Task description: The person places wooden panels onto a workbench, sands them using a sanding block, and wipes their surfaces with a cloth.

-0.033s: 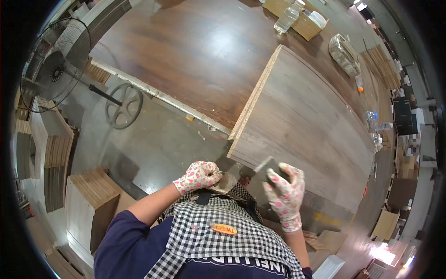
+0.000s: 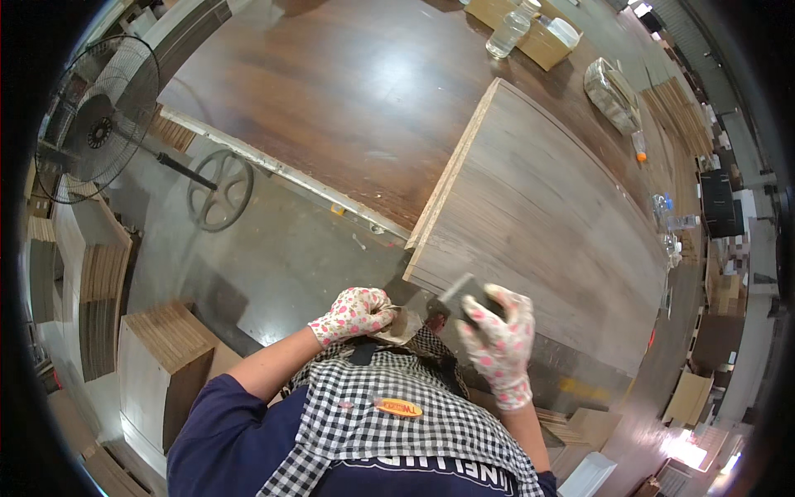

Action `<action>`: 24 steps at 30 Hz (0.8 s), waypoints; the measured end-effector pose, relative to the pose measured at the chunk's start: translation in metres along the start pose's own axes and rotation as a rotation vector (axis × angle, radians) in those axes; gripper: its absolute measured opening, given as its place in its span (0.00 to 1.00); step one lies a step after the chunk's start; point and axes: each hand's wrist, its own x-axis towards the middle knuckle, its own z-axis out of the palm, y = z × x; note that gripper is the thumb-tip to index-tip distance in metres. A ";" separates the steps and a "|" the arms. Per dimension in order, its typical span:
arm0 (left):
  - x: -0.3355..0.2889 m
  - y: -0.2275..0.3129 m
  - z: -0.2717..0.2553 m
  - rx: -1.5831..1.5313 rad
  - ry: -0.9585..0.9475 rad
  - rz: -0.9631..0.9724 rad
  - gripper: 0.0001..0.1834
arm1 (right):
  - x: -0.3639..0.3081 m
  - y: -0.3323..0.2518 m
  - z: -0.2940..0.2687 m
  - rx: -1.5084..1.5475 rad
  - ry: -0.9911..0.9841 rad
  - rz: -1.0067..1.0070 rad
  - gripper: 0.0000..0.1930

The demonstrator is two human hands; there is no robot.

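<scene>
My right hand (image 2: 501, 344), in a white glove with pink dots, grips a dark grey rectangular block (image 2: 464, 290) between thumb and fingers. The block is held near the front edge of a grey wood-grain panel (image 2: 538, 207); whether it touches the panel I cannot tell. In a matching glove, my left hand (image 2: 354, 316) is closed at the front of my checked apron (image 2: 389, 373). Its fingers pinch a pale, crumpled, cloth-like piece (image 2: 403, 325), partly hidden by the hand.
The panel lies over another board on a brown table (image 2: 331, 116). A clear bottle (image 2: 513, 29) and a cardboard box (image 2: 551, 41) stand at its far side. To the left are a standing fan (image 2: 99, 128) and stacked boards (image 2: 170, 340); a wrapped bundle (image 2: 611, 95) is at right.
My right hand has shifted slightly left and up with the grey block, which is now tilted a little differently. My left hand has stayed in place.
</scene>
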 end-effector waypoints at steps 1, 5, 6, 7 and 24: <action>0.001 0.002 0.000 -0.005 -0.026 -0.012 0.13 | 0.012 -0.010 0.012 0.019 -0.038 -0.035 0.22; 0.002 0.005 -0.001 0.066 -0.096 -0.069 0.13 | 0.031 -0.017 0.019 0.068 -0.169 -0.113 0.19; 0.001 0.005 -0.001 0.058 -0.078 -0.052 0.13 | 0.027 -0.012 0.011 0.056 -0.064 -0.046 0.18; -0.001 0.004 -0.002 0.047 -0.056 -0.037 0.13 | 0.020 -0.004 0.000 0.073 0.058 0.031 0.19; 0.013 0.002 0.001 0.119 -0.060 0.055 0.13 | 0.002 0.031 -0.063 -0.140 0.022 -0.023 0.23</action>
